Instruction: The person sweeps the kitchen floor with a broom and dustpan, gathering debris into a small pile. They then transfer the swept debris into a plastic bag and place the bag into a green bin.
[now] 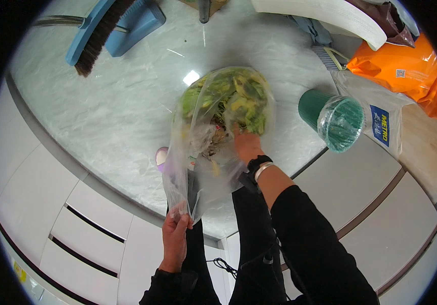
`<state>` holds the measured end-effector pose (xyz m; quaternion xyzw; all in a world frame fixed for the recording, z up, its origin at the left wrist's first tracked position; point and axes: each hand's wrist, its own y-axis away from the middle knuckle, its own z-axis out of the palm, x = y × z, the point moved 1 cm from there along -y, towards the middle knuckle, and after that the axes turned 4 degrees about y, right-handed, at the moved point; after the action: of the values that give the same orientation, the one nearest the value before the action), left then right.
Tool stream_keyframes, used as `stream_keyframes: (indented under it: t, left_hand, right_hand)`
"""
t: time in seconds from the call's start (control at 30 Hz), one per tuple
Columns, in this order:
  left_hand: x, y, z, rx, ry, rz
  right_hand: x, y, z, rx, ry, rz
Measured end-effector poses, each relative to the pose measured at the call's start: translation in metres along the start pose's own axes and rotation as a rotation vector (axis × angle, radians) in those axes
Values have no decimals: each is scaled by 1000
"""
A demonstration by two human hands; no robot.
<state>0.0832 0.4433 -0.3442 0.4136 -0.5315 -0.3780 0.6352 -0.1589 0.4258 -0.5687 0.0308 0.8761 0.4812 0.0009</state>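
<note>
A clear plastic bag (178,173) stands on the floor in front of my legs. Wilted green and yellowing leaves (250,82) fill its far part, with stringy brown roots (212,146) and a crumpled piece of clear film (202,138) nearer me. My left hand (176,232) pinches the bag's near edge and draws it up toward me. Over the bag's right side reaches my right hand (247,145), its fingertips at the leaves. Those fingertips are partly hidden, so whether they grasp anything is unclear.
Right of the bag a green bin (311,108) with a clear liner leans. Beyond it sit an orange bag (401,68) and a white METRO bag (391,126). A blue broom (92,34) and dustpan (138,28) are at the upper left. White cabinets (85,225) flank the marble-patterned floor (100,118).
</note>
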Motion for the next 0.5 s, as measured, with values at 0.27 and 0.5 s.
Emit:
stream_keyframes:
  t: [0.27,0.5]
  left_hand:
    - [4,3,-10,-11,-38,9]
    - [28,14,-15,-69,-150,-71]
  right_hand:
    - [54,71,-27,387,-609,-134]
    - [79,170,-103,401,-1711,-40]
